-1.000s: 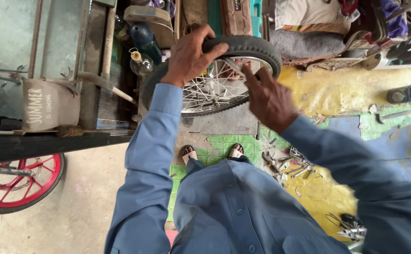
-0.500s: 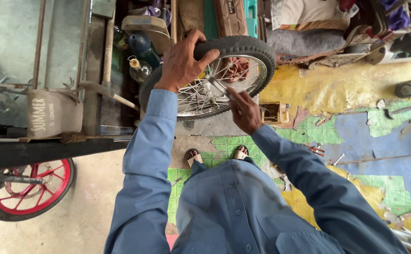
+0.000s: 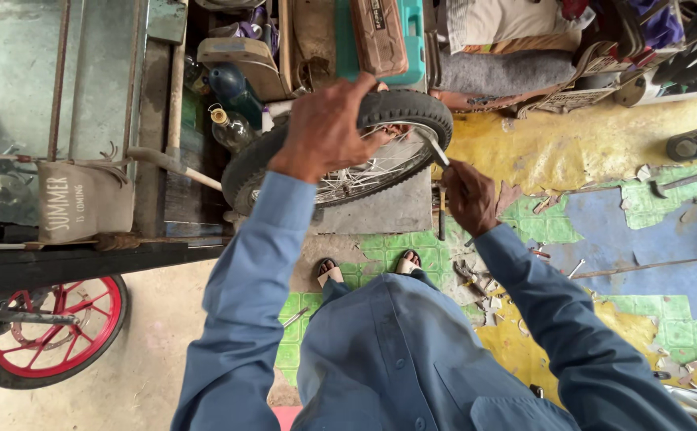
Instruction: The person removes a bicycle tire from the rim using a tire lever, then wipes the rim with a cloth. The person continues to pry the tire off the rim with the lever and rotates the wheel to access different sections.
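Two hands are working on one wheel (image 3: 340, 156) here, a black tyre on a spoked rim standing tilted on a grey slab (image 3: 380, 211) just ahead of the person's sandalled feet (image 3: 368, 267). The left hand (image 3: 328, 128) is clamping down over the top of the tyre, fingers curled around it. The right hand (image 3: 468, 195) is gripping a thin metal tool (image 3: 436, 148), its tip touching the tyre's right edge near the rim. A red-rimmed wheel (image 3: 53, 331) is sitting low at left, well apart.
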Tool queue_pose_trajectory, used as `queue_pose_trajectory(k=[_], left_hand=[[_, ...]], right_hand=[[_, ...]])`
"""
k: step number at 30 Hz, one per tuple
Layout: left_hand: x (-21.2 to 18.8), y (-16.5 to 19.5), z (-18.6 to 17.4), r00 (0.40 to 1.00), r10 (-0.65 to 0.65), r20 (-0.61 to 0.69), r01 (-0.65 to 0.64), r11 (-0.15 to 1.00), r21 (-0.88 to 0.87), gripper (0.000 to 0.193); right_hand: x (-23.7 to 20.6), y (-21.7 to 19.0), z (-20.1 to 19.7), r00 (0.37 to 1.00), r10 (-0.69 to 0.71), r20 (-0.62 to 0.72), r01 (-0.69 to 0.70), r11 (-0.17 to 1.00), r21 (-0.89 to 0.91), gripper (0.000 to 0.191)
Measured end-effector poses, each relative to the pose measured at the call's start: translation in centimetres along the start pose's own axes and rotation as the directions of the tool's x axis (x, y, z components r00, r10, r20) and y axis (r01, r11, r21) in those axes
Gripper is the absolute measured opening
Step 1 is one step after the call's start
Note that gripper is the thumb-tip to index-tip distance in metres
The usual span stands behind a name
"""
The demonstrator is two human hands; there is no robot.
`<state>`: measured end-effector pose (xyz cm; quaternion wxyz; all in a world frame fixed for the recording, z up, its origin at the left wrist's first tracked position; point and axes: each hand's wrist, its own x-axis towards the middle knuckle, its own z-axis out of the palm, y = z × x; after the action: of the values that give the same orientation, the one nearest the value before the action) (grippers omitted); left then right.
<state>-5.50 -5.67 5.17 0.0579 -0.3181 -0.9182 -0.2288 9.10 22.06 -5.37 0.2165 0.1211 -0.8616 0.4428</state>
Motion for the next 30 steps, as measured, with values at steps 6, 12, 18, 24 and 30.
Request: queue_pose_trajectory(k=[6, 12, 18, 24, 30], left_hand=[[0.6, 1.2, 1.8, 0.965, 0.174, -0.194, -0.157, 0.983, 0.099, 0.077], [1.2, 4.4, -0.3, 0.968, -0.082, 0.239, 0.073, 0.996, 0.048, 0.077], [0.9, 5.9, -1.9, 0.976, -0.07, 0.206, 0.06, 0.997, 0.054, 0.057], [-0.3, 3.7, -2.5, 0.987, -0.125, 0.102, 0.134, 0.987, -0.093, 0.054], [-1.1, 2.0, -1.5, 0.984, -0.179, -0.003, 0.179, 0.981, -0.07, 0.058]], right_hand=[[-0.8, -4.5, -0.5, 0.998, 0.001, -0.059, -0.003, 0.999, -0.036, 0.025], [-2.2, -5.8, -1.6, 0.996, 0.072, -0.051, -0.074, 0.997, -0.035, 0.031], [-2.1, -5.0, -2.7, 0.896, 0.422, 0.141, -0.403, 0.635, 0.659, 0.026], [0.3, -4.0, -4.5, 0.704, 0.644, 0.301, -0.367, -0.033, 0.93, 0.011], [1.7, -3.2, -5.0, 0.683, 0.664, 0.304, -0.268, -0.16, 0.95, 0.015]])
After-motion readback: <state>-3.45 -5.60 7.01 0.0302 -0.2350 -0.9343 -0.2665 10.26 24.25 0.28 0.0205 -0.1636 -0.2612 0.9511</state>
